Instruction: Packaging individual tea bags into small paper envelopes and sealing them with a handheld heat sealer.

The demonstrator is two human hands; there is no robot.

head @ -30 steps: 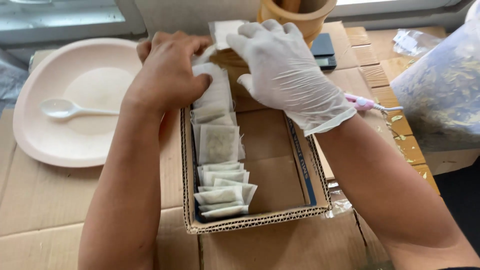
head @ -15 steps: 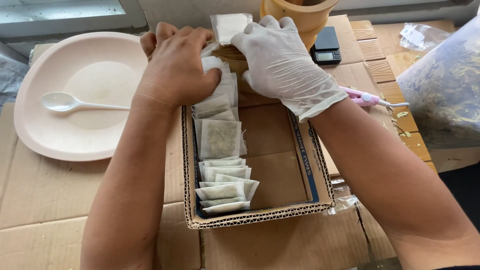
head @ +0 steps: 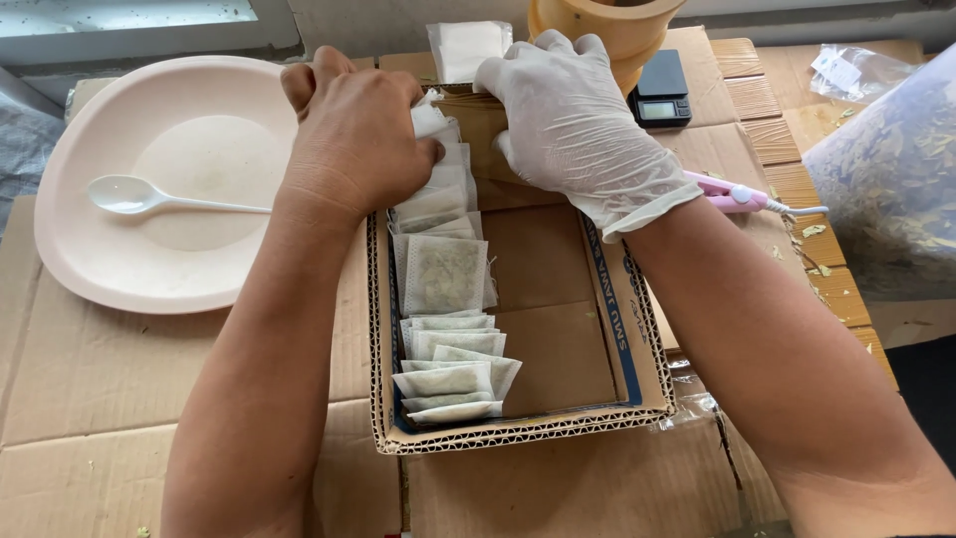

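The row of white sachets (head: 444, 299) lines the cardboard box's (head: 558, 423) nine o'clock wall. Your bare left hand (head: 357, 134) pinches its twelve o'clock end; your gloved right hand (head: 573, 120) presses there, grasp unclear. A plate (head: 149, 269) with a spoon (head: 139, 196) sits at ten o'clock.

matt corrugated cardboard box (head: 518, 430), thin paper sachets (head: 445, 274), smooth plastic spoon (head: 134, 195)

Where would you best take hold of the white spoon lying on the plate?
Take the white spoon by its thin handle, coming from above on the right: the handle runs toward the left hand and lies over the plate's flat middle, with bare plate on either side for fingertips.
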